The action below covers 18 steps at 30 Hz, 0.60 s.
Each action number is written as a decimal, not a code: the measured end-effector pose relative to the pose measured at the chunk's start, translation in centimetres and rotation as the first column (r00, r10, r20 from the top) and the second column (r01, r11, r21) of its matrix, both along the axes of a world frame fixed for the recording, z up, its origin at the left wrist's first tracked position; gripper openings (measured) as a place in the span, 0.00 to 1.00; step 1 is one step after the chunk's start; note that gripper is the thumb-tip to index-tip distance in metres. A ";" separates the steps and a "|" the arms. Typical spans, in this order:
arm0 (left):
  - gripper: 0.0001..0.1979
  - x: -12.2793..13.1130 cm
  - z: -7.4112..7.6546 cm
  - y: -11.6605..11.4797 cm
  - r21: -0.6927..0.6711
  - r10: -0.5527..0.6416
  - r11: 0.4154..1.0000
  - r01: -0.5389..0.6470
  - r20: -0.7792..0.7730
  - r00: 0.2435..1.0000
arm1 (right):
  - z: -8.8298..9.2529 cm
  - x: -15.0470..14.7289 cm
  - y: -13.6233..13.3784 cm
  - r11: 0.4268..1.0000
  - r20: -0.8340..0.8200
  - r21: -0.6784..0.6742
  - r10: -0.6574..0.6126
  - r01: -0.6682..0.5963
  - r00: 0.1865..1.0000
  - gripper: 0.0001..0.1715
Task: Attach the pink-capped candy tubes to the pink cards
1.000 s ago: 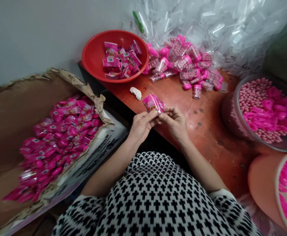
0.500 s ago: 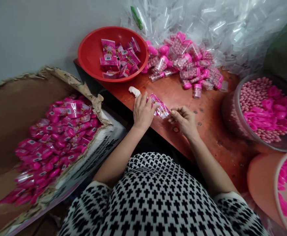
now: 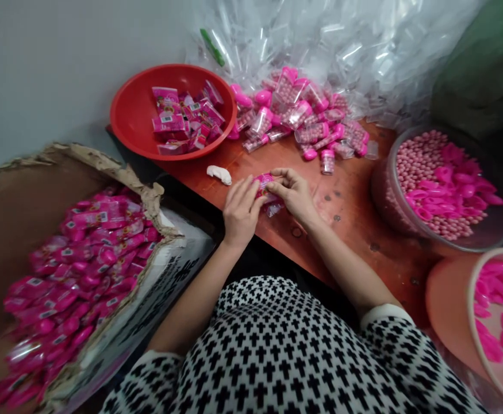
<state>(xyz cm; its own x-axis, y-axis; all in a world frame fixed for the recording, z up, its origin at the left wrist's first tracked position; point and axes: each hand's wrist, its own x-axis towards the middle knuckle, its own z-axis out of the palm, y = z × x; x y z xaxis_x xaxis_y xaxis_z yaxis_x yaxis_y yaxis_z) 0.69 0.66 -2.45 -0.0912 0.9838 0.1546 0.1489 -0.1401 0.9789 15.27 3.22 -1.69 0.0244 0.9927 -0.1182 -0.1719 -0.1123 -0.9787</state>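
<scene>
Both hands have drawn together since half a second ago. In the head view the right hand [image 3: 295, 192], which was apart from the pink packet [image 3: 265, 185], now has its fingertips pinched on it. The left hand [image 3: 239, 211] lies with its fingers over the packet's near side; I cannot tell whether that thumb grips from below. The packet rests on the table [image 3: 354, 213] between the hands, close to the front edge.

A hard tug of one hand against the other could probably tear the film, or flick the packet off the edge into the gap by the cardboard box [image 3: 160, 270]. The white lump [image 3: 219, 174] just beside the left hand could be knocked.

Fingers cover most of the packet, so its seal and contents are hidden. Motion blur smears the box's load, and the pink bucket [image 3: 449, 305] is cut off at the right.
</scene>
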 end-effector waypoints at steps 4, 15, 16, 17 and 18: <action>0.21 0.3 1.1 -0.6 -0.339 0.055 0.934 0.113 0.449 0.892 | 0.6 -0.2 -0.1 0.999 -0.050 -0.014 0.049 -0.050 0.998 0.26; 0.12 0.4 1.9 -0.8 -0.568 0.239 0.800 0.194 0.597 0.766 | 2.2 5.9 4.2 0.977 0.919 0.199 -0.161 -0.072 0.360 0.12; 0.12 0.4 1.9 -0.8 -0.581 0.252 0.790 0.196 0.600 0.759 | 2.5 6.9 5.1 0.975 0.964 0.189 -0.163 -0.112 0.208 0.16; 0.12 0.4 1.9 -0.8 -0.592 0.266 0.781 0.199 0.603 0.752 | 2.8 7.8 5.8 0.971 0.984 0.167 -0.154 -0.172 0.085 0.18; 0.12 0.3 1.9 -0.8 -0.602 0.279 0.773 0.201 0.608 0.743 | 3.0 8.4 6.4 0.963 0.990 0.134 -0.140 -0.232 -0.011 0.20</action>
<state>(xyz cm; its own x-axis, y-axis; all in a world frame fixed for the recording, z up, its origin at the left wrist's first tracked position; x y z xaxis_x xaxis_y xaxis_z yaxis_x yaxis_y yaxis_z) 1.03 -0.17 -0.52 0.0316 0.8230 -0.5671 -0.5418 0.4909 0.6823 23.70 9.65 1.27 -0.1157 0.9800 0.1618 0.9799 0.1393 -0.1431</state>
